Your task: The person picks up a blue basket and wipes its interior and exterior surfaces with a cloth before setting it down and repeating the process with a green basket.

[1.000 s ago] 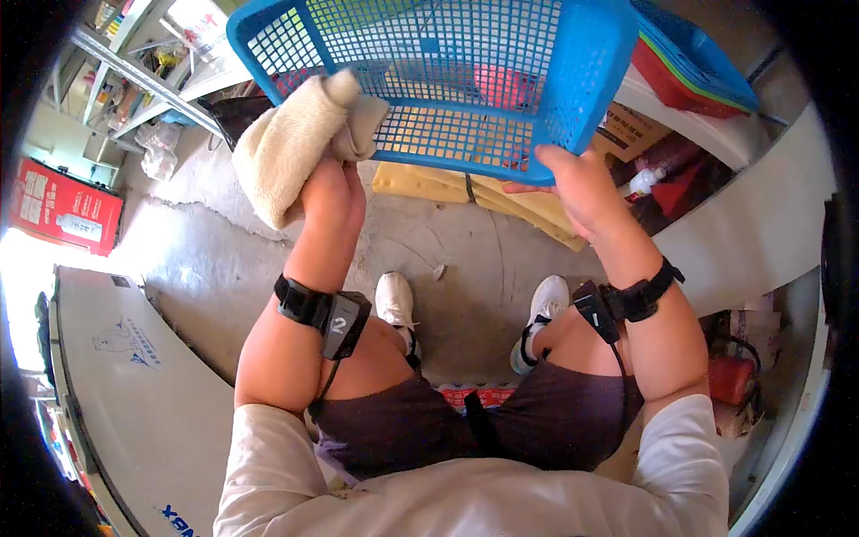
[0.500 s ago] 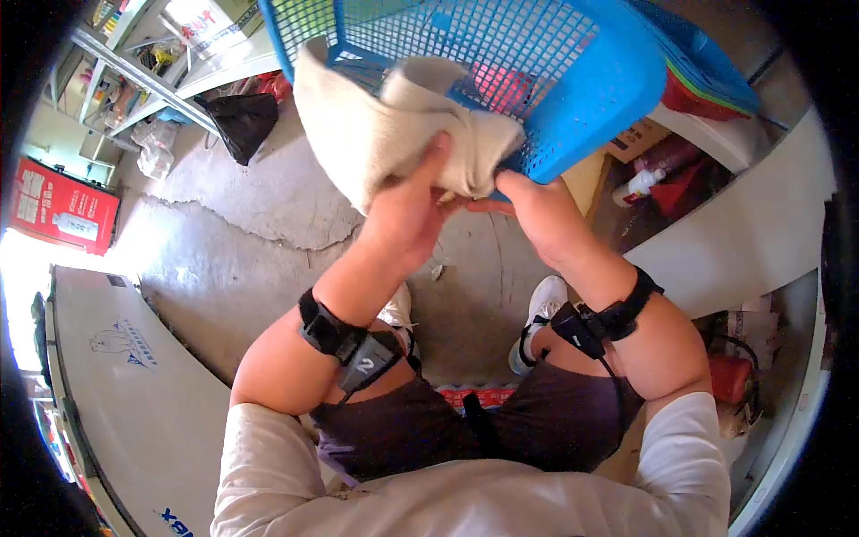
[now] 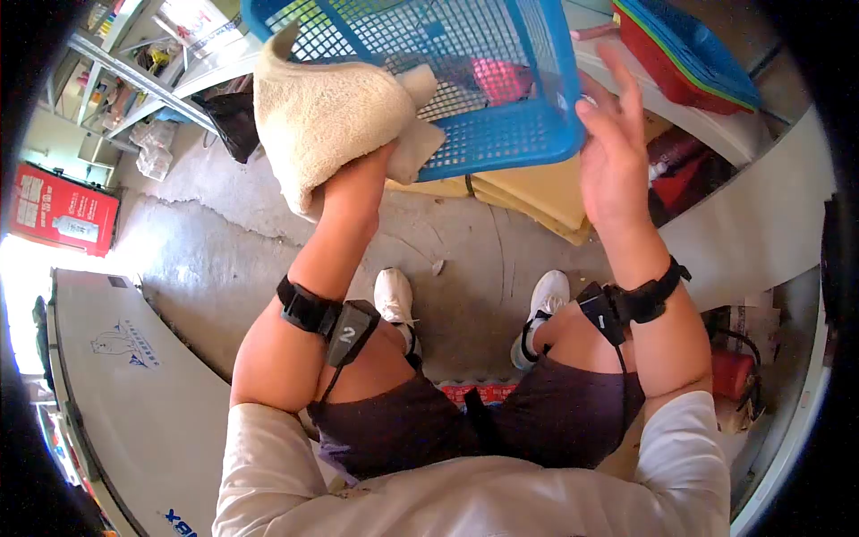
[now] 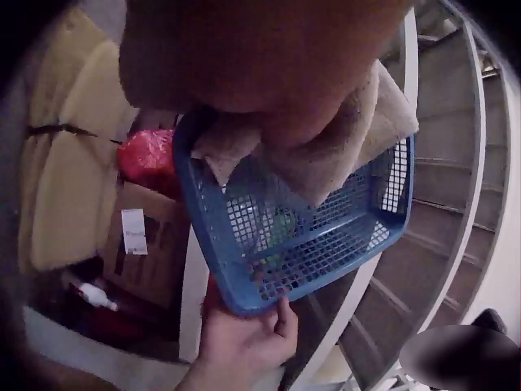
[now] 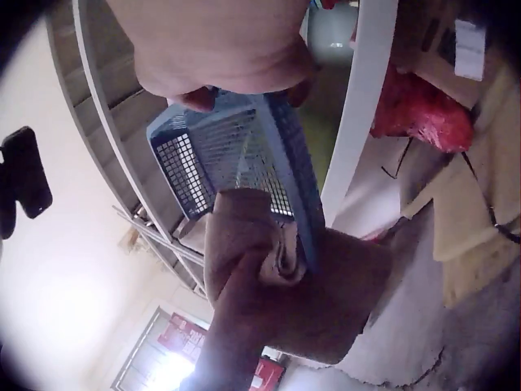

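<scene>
A blue mesh basket (image 3: 501, 134) is held up in front of the body, tilted with its inside showing. My left hand (image 3: 362, 183) grips a beige cloth (image 3: 331, 116) at the basket's left part; the cloth hides most of the fingers. In the right wrist view the cloth (image 5: 244, 236) wraps over the basket's rim, with the left hand (image 5: 244, 301) against it. My right hand (image 3: 616, 148) holds the basket's right corner, thumb on the near side and some fingers extended. The left wrist view shows the right hand (image 4: 248, 338) beneath the basket's corner (image 4: 244, 297).
Stacked coloured baskets (image 3: 689, 63) stand on a white surface at the upper right. Yellow foam pieces (image 3: 537, 192) lie on the floor below the basket. Metal shelves (image 3: 134, 76) and a black bag (image 3: 234, 125) are at the upper left, a white freezer (image 3: 125, 385) at the lower left.
My left hand has moved left with the cloth, apart from my right hand. The basket has shifted left, and my right hand has moved up and right along its corner.
</scene>
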{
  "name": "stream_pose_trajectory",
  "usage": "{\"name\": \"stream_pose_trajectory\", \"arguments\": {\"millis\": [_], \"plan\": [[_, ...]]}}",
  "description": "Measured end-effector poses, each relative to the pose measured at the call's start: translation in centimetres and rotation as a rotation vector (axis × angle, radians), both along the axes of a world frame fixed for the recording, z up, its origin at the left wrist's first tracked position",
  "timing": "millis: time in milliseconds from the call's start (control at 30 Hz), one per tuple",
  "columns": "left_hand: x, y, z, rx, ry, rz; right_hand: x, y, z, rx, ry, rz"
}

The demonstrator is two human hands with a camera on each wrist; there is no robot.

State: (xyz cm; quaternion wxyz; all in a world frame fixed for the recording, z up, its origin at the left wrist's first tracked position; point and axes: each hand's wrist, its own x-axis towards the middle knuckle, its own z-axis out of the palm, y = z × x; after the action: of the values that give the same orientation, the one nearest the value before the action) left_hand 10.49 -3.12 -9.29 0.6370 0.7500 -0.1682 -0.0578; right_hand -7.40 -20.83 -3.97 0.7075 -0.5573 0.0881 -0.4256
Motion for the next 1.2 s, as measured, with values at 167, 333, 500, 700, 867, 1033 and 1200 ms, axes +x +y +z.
{"name": "stream_pose_trajectory", "arguments": {"millis": [167, 333, 500, 700, 867, 1033, 1200], "plan": [[0.0, 0.1, 0.1, 0.049, -0.136, -0.112, 0.3, -0.1, -1.8, -0.198, 0.165, -0.034], [-0.2, 0.4, 0.1, 0.086, -0.074, -0.208, 0.0, -1.2, -1.7, -0.064, 0.200, -0.064], [-0.1, 0.1, -0.9, 0.024, -0.061, -0.240, -0.2, -1.1, -1.8, 0.033, 0.221, -0.099], [0.4, 0.2, -1.3, 0.043, -0.006, -0.223, -0.4, -0.4, -1.7, 0.051, 0.298, -0.076], [-0.2, 0.2, -0.7, -0.015, 0.012, -0.210, -0.6, 0.2, -1.3, 0.039, 0.279, -0.129], [-0.5, 0.2, -0.7, -0.084, 0.016, -0.208, -0.4, 0.3, -1.3, 0.039, 0.171, -0.095], [-0.3, 0.2, -0.7, -0.030, -0.067, -0.229, -0.4, 0.0, -1.5, 0.053, 0.209, -0.088]]}}
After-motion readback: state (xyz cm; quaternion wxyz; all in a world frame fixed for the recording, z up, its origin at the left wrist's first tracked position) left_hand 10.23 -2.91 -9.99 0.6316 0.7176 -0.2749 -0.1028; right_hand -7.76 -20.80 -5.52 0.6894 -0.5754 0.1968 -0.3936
